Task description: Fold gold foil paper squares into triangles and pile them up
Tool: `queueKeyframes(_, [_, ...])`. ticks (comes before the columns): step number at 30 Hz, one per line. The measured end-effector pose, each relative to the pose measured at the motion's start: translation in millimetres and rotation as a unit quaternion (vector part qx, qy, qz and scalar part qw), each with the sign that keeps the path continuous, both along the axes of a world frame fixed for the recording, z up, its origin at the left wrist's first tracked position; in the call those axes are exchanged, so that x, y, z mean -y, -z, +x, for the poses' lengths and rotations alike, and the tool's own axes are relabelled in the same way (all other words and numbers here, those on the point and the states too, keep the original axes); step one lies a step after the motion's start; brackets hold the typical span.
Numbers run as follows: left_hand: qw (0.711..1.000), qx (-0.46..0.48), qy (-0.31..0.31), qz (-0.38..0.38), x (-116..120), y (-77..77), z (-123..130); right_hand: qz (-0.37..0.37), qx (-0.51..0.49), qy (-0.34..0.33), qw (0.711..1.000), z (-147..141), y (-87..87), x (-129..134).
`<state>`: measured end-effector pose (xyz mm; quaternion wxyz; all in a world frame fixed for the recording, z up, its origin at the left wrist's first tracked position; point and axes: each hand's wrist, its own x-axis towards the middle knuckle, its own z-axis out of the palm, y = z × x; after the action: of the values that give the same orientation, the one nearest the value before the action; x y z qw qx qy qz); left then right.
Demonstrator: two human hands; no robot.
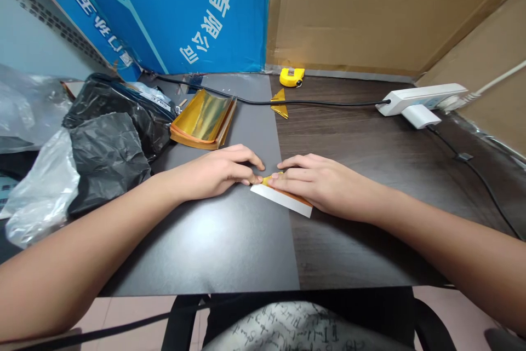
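1. Several crumpled plastic bags [110,159] lie well left of one gold-and-white paper [283,198].
2. One gold sheet stack [201,118]: beyond the paper, leftward.
3. One left hand [226,169] meets the paper's left end, fingers slightly spread; pinching, cannot tell.
4. That single paper lies on one table [197,247].
5. One gold triangle pile [280,104], one tape measure [292,77]: beyond the paper.
6. One right hand [320,178] covers the paper's far side, fingers slightly apart; grip unclear.
7. One power strip [427,95]: well right of the paper.
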<state>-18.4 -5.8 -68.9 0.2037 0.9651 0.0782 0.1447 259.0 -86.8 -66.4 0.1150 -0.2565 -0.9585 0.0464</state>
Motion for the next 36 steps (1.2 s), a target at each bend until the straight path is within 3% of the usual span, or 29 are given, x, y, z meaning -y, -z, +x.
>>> queueKeyframes(9, [0.997,-0.067,0.017,0.019,-4,-7.4,-6,0.024,0.031,0.001,0.999,1,2.5,-1])
queueKeyframes(15, [0.997,-0.066,0.015,0.048,0,-11.0,-5,0.022,0.029,0.019,0.999,1,1.6,1])
queueKeyframes(26, [0.999,-0.039,0.009,0.031,2,-10.4,-2,0.008,0.078,0.059,0.995,0,-3.8,9])
queueKeyframes(31, [0.997,-0.011,0.011,0.082,1,-4.2,-3,0.019,0.055,0.021,0.998,0,-3.8,3])
queueKeyframes(36, [0.986,0.002,0.008,0.167,3,2.0,-1,-0.037,0.004,-0.034,0.999,5,-7.0,-3])
